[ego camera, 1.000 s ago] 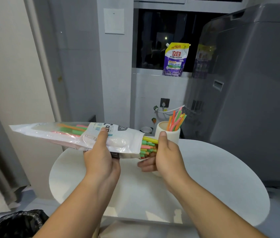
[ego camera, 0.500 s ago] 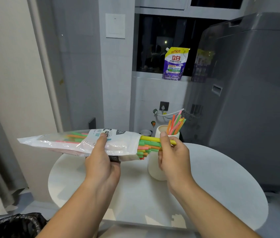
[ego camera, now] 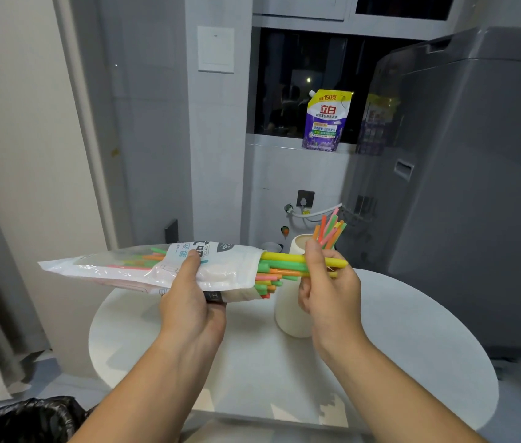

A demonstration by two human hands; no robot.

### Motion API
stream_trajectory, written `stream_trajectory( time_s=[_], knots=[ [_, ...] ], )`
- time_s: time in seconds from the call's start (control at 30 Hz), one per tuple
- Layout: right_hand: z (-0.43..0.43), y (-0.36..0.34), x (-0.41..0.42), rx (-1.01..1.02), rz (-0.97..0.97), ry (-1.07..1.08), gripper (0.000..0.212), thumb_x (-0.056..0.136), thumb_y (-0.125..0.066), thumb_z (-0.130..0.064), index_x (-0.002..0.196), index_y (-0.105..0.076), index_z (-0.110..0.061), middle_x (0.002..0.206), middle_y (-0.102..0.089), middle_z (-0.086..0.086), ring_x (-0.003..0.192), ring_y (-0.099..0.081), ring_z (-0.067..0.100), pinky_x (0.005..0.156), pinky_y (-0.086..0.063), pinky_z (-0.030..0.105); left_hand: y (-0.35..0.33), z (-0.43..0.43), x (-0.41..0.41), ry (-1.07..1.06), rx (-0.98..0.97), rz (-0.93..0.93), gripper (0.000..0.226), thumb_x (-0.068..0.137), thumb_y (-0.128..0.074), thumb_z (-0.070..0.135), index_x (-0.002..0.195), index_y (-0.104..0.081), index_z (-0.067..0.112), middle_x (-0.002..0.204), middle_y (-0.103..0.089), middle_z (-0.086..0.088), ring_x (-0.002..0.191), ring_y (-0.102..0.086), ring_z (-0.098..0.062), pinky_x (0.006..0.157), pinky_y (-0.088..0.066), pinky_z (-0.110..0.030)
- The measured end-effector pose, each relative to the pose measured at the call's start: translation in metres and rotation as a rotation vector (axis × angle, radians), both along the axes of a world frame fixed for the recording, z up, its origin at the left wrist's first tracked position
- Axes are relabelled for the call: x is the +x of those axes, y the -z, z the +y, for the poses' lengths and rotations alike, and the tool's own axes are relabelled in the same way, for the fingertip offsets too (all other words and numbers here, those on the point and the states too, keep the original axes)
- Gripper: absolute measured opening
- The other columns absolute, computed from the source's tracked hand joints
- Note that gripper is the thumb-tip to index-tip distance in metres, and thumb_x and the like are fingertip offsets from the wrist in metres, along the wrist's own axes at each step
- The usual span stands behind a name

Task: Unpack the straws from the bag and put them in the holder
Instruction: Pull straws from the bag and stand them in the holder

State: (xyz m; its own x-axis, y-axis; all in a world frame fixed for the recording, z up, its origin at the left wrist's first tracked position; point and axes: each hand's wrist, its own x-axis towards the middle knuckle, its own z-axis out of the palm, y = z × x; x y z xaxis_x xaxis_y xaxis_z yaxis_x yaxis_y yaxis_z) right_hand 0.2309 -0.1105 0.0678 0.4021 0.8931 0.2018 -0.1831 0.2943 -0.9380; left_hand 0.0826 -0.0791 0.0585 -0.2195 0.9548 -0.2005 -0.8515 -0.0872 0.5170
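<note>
Farther out of the bag [ego camera: 102, 270] than half a second ago, a few straws [ego camera: 281, 258] trail the right hand [ego camera: 329, 292] as it draws rightward.

The right thumb and fingers pinch yellow, green and orange straws near their tips, just in front of the holder [ego camera: 286, 311]. The left hand [ego camera: 188, 302] grips the bag's middle, thumb on top, and holds it level above the table [ego camera: 412, 346]. The bag is glossy, crinkled plastic, clear at its left end and white with teal and black print, part of it under the thumb. Matte green, pink, orange and yellow tubes poke from its open right end. The holder is a plain white cylinder on the round white table, with more straws leaning right inside it. A purple pouch [ego camera: 326, 123] on the sill reads "立白" and "150克".
</note>
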Motion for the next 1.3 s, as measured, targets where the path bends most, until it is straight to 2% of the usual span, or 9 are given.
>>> stream_trajectory(
  time_s=[0.23,0.37,0.5,0.6,0.77,0.9,1.0,1.17,1.3],
  knots=[
    [0.000,0.005,-0.006,-0.025,0.128,-0.094,0.028,0.088,-0.073,-0.029,0.079,-0.056,-0.010,0.050,-0.027,0.002,0.041,-0.023,0.014,0.045,-0.018,0.025,0.003,0.000,0.002,0.029,0.007,0.011,0.042,0.100,-0.066,0.016,0.141,-0.057,0.017,0.125,-0.076,-0.006,0.110,-0.075,-0.023,0.098,-0.058,-0.053],
    [0.000,0.006,-0.008,-0.025,0.143,-0.080,0.021,0.087,-0.074,-0.032,0.081,-0.063,-0.015,0.056,-0.038,0.001,0.041,-0.031,0.009,0.041,-0.025,0.018,0.004,-0.002,0.005,0.057,0.002,0.000,0.043,0.100,-0.065,0.017,0.142,-0.057,0.016,0.125,-0.076,-0.007,0.110,-0.075,-0.024,0.098,-0.058,-0.053],
    [0.003,0.008,-0.009,-0.007,0.212,-0.073,0.040,0.071,-0.081,-0.045,0.086,-0.064,-0.012,0.062,-0.050,0.003,0.045,-0.042,0.009,0.042,-0.033,0.019,0.002,-0.003,0.008,0.077,-0.018,-0.020,0.045,0.100,-0.066,0.017,0.144,-0.056,0.016,0.125,-0.076,-0.008,0.109,-0.075,-0.025,0.087,-0.062,-0.053],
    [0.006,0.013,-0.012,0.010,0.135,-0.051,0.045,0.073,-0.081,-0.053,0.094,-0.074,-0.014,0.085,-0.071,0.013,0.075,-0.066,0.021,0.066,-0.053,0.034,0.002,-0.002,0.008,0.080,-0.011,-0.019,0.046,0.099,-0.066,0.017,0.144,-0.055,0.017,0.124,-0.076,-0.007,0.108,-0.076,-0.025,0.086,-0.062,-0.053],
    [0.006,0.008,-0.012,-0.030,0.071,-0.111,0.038,0.089,-0.060,-0.052,0.111,-0.077,-0.025,0.111,-0.077,-0.005,0.107,-0.071,0.014,0.105,-0.050,0.046,0.004,-0.004,0.011,0.101,-0.009,-0.007,0.045,0.100,-0.065,0.018,0.144,-0.056,0.014,0.125,-0.076,-0.009,0.110,-0.075,-0.026,0.093,-0.059,-0.056],
    [0.003,0.001,-0.013,-0.060,-0.025,-0.103,0.047,0.102,-0.042,-0.048,0.109,-0.077,-0.019,0.109,-0.078,-0.006,0.101,-0.073,0.012,0.102,-0.051,0.050,0.002,-0.005,0.011,0.098,-0.015,-0.023,0.043,0.101,-0.064,0.018,0.143,-0.056,0.013,0.125,-0.076,-0.010,0.112,-0.074,-0.026,0.098,-0.058,-0.052],
    [0.002,-0.004,-0.014,-0.024,0.006,-0.084,0.051,0.104,-0.039,-0.047,0.102,-0.079,-0.014,0.106,-0.078,-0.001,0.101,-0.073,0.019,0.101,-0.051,0.053,0.001,-0.006,0.011,0.116,-0.026,-0.032,0.040,0.102,-0.062,0.018,0.141,-0.057,0.014,0.125,-0.076,-0.010,0.111,-0.075,-0.024,0.087,-0.063,-0.046],
    [-0.001,-0.020,-0.014,0.040,0.267,-0.159,0.051,0.106,-0.039,-0.040,0.096,-0.067,0.001,0.104,-0.078,0.012,0.106,-0.073,0.022,0.105,-0.050,0.043,-0.003,-0.006,0.005,0.117,-0.041,-0.081,0.038,0.103,-0.061,0.018,0.140,-0.058,0.011,0.124,-0.076,-0.010,0.111,-0.074,-0.024,0.092,-0.060,-0.045],
    [-0.001,-0.025,-0.011,0.035,0.398,-0.193,0.052,0.106,-0.036,-0.041,0.094,-0.062,0.002,0.105,-0.077,0.018,0.105,-0.073,0.028,0.104,-0.051,0.046,-0.005,-0.007,0.004,0.100,-0.058,-0.079,0.035,0.103,-0.062,0.017,0.137,-0.059,0.012,0.121,-0.077,-0.009,0.103,-0.077,-0.021,0.082,-0.063,-0.042]
  ],
)
